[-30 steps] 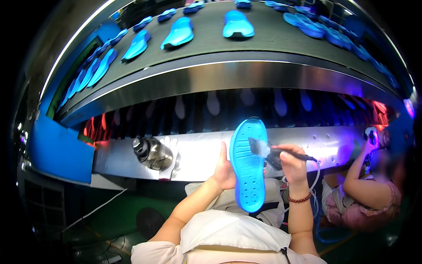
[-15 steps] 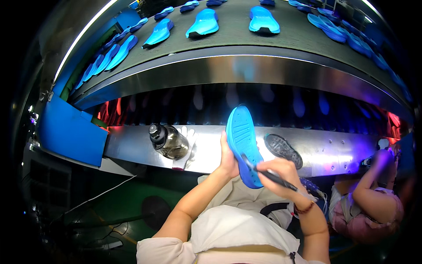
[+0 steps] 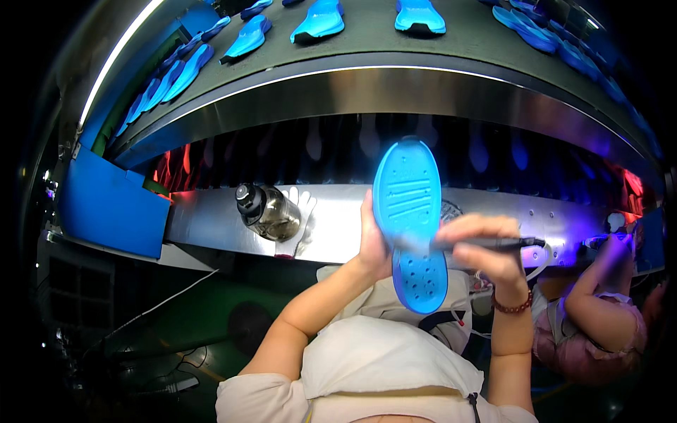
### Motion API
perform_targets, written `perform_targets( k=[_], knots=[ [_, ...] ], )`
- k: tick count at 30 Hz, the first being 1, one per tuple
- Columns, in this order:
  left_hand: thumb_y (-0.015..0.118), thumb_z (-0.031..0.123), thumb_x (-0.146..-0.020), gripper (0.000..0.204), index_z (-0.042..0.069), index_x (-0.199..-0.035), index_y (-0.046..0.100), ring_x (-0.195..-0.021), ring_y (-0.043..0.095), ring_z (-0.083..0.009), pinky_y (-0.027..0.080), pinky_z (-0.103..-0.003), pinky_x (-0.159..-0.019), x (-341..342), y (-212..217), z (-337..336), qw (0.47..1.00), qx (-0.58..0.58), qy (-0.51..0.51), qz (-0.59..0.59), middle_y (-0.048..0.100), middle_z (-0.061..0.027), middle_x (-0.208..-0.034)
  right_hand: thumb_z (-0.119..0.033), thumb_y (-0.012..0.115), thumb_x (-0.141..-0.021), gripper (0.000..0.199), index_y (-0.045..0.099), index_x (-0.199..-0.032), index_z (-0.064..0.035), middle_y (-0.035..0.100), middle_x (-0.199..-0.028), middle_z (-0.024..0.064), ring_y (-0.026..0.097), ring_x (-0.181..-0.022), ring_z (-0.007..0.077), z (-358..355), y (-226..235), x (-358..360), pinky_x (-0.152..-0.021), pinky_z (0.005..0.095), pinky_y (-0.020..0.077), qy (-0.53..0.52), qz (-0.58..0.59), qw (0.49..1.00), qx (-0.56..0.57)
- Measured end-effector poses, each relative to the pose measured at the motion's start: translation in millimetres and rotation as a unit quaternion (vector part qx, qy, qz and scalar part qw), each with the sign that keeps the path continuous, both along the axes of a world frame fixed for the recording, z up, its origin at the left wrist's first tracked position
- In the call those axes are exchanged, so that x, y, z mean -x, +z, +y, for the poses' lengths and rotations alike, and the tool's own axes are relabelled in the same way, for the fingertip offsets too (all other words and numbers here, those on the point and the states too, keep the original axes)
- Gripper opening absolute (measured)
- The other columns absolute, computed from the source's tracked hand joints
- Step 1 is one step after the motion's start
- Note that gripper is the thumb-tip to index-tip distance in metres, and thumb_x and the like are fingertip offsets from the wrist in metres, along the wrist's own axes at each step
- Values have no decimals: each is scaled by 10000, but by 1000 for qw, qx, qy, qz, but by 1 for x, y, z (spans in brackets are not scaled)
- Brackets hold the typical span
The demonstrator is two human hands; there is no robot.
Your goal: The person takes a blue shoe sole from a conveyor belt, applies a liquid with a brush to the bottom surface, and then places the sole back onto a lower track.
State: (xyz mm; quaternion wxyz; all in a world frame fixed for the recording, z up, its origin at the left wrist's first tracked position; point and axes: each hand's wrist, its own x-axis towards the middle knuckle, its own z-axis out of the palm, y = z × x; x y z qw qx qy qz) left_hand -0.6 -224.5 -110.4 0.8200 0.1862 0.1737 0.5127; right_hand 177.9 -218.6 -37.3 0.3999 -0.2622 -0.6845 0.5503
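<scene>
A bright blue shoe sole (image 3: 409, 201) stands nearly upright before me, its ridged and dimpled face toward me. My left hand (image 3: 374, 243) is closed on its left edge, the fingers partly hidden behind it. In my right hand (image 3: 493, 257) is a slim black pen-like tool (image 3: 520, 244), held almost level. The tool's blurred tip lies at the sole's narrow middle; whether it touches cannot be made out. Behind the sole and my right hand, a dark sole-shaped piece (image 3: 452, 209) lies partly hidden on the metal ledge (image 3: 338, 211).
On the ledge to the left stand a dark bottle (image 3: 271, 213) and a white glove (image 3: 303, 215). Beyond, a green conveyor belt (image 3: 374, 44) carries several blue soles (image 3: 321, 20). Another person (image 3: 592, 324) sits at the right. A blue panel (image 3: 116, 204) borders the left.
The sole has shifted right and turned from a tilt to nearly upright, facing me more squarely. My right hand has moved right and up, and the tool has swung to nearly level.
</scene>
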Motion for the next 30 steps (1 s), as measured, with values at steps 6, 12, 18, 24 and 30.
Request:
perform_targets(
  k=[6, 12, 18, 24, 30],
  knots=[
    [35, 748, -760, 935, 25, -1175, 458, -823, 598, -276, 500, -397, -742, 9, 5, 5, 997, -49, 58, 18, 590, -178, -949, 27, 658, -688, 193, 658, -881, 10, 659, -880, 131, 636, -818, 208, -6, -12, -1, -752, 295, 491, 90, -37, 986, -133],
    [45, 775, -738, 972, -3, -1128, 477, -769, 599, -305, 507, -421, -686, 12, 15, 11, 989, -34, 143, -15, 584, -198, -902, 33, 669, -681, 183, 655, -863, 11, 660, -892, 129, 635, -849, 243, -10, -17, 0, -782, 330, 493, 25, -52, 989, -134],
    [82, 777, -738, 948, 15, -1150, 467, -778, 599, -320, 497, -442, -706, 18, 21, 17, 985, -22, 168, -31, 581, -204, -929, 47, 682, -657, 213, 654, -868, 25, 656, -893, 157, 622, -889, 267, -14, -31, -11, -810, 338, 485, -53, -48, 995, -75],
    [118, 773, -747, 934, 23, -1198, 444, -854, 599, -326, 497, -449, -749, 29, 28, 22, 988, -87, 98, -79, 572, -226, -986, 61, 655, -656, 241, 649, -895, 36, 638, -952, 180, 605, -894, 256, -12, -44, -23, -845, 332, 459, 72, 91, 993, 11],
    [179, 674, -826, 839, 9, -1321, 313, -1038, 531, -339, 429, -450, -893, -4, 24, -13, 987, 8, 115, -109, 478, -229, -1196, -8, 591, -741, 245, 564, -970, 74, 610, -988, 222, 610, -825, 234, -28, -57, 2, -798, 333, 482, -87, 274, 922, 259]
  ],
)
